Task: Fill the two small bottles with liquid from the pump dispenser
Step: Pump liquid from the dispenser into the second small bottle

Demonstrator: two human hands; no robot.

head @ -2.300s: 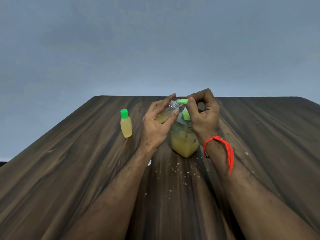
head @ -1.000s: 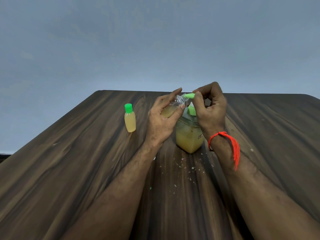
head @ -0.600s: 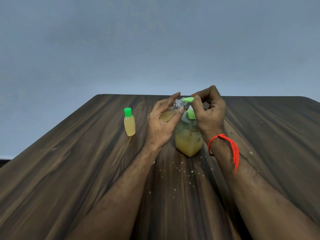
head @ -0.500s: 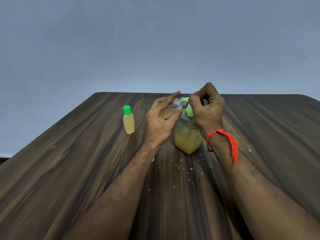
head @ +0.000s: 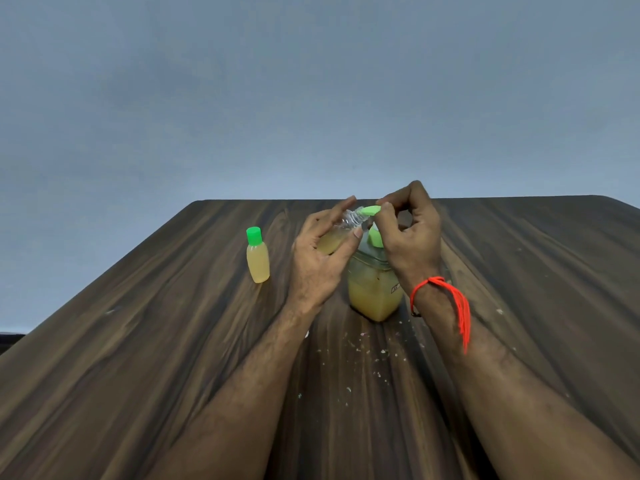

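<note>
Near the middle of the frame the left hand (head: 320, 258) wraps its grip round a small clear plastic bottle (head: 341, 233), tilted so its open neck meets the green spout of the square clear pump dispenser (head: 375, 285) standing on the dark wood-grain bench (head: 138, 358). The right hand (head: 410, 237) curls its grip over the green pump head (head: 372, 211), thumb and fingertip on top. A 2nd small bottle with a green cap (head: 258, 256), filled with yellowish liquid, stands upright to the left, well apart.

The held bottle looks light, thin-walled and likely slippery if wetted; hold it by the body, gently. The dispenser seems heavier and stable, so pressing straight down suits it.

The palm hides most of the held bottle; its fill level is probably about half, hard to confirm. The nozzle tip is hidden.
</note>
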